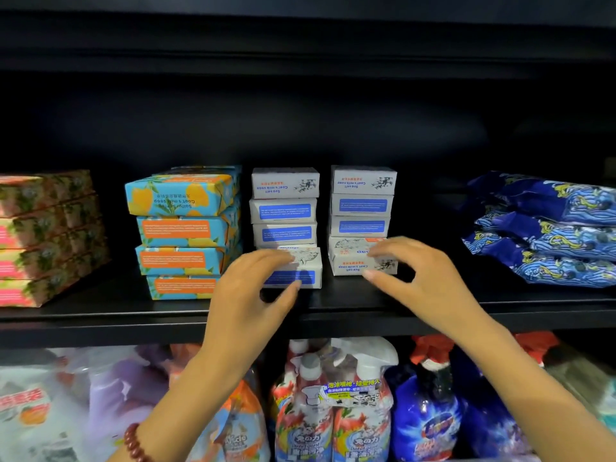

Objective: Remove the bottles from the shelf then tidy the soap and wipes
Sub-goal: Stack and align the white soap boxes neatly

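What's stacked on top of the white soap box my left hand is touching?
Three more white soap boxes sit on the bottom box. Your left hand covers its left front corner; anything behind the stack is hidden.

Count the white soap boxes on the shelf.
8: four stacked in the left column, four in the right column; each hand touches its column's bottom box. More may sit hidden behind.

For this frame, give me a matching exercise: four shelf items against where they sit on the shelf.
Items:
1. pink floral soap boxes
2. blue-and-orange wrapped soap boxes
3. white goat's-milk soap boxes
4. dark blue wave-print wipe packs

Places:
A. far right
B. centre, by both hands
C. far left
D. left of centre

Pairs: 1-C, 2-D, 3-B, 4-A
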The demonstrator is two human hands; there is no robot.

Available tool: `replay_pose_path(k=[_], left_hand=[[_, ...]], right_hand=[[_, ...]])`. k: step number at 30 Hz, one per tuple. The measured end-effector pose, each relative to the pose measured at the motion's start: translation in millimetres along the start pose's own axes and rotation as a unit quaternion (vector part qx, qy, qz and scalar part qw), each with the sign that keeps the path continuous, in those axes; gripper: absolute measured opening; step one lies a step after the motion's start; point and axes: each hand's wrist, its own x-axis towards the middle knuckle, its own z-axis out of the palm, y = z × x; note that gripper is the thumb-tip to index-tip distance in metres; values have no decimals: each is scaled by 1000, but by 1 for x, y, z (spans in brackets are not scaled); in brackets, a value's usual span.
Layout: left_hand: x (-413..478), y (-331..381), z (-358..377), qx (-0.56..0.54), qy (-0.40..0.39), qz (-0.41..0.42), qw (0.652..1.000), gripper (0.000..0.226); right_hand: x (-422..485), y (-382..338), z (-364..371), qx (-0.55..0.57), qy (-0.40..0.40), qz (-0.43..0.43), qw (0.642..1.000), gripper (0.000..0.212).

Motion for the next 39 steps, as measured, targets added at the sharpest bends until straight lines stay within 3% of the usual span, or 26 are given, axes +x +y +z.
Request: replay_pose_path(k=[2,5,9,13,15,17,20,23,25,30,33,36,39], left_hand=[[-5,5,2,-31,-25,-20,999,34],[-12,5,7,31,-90,-12,995,36],[-10,5,7,40,-102,-14,994,35],[-10,4,6,34,-110,-20,993,36],[-9,4,6,32,-117,-32,992,36],[-8,4,5,32,-128,-41,990,38],[-7,6,3,25,-132,-63,989,45],[1,16,-3,-99,-99,-147,979,42],[12,25,-8,-191,-89,-192,958,43],[27,36,-18,-362,-162,-219,891,41],[24,35,-20,-392,-103,-213,889,42],[20,34,-20,-382,-57,-174,906,40],[18,34,-19,-388,-54,-147,908,45]], right_hand=[[13,6,-1,-74,-37,13,996,44],[19,8,3,-122,-118,20,985,50],[14,4,2,-151,-103,26,983,52],[16,1,-9,-102,-66,58,991,51],[18,3,-8,-135,-113,85,981,70],[18,4,-4,-136,-145,109,974,74],[12,1,0,-106,-86,86,987,74],[-1,-7,1,-87,-8,-11,996,74],[-8,-15,2,-47,14,-85,995,71],[-13,-37,9,-37,71,-189,979,63],[-14,-38,7,-11,65,-175,982,73],[-13,-39,-2,96,53,-72,991,80],[-11,-41,-8,94,54,-82,991,57]])
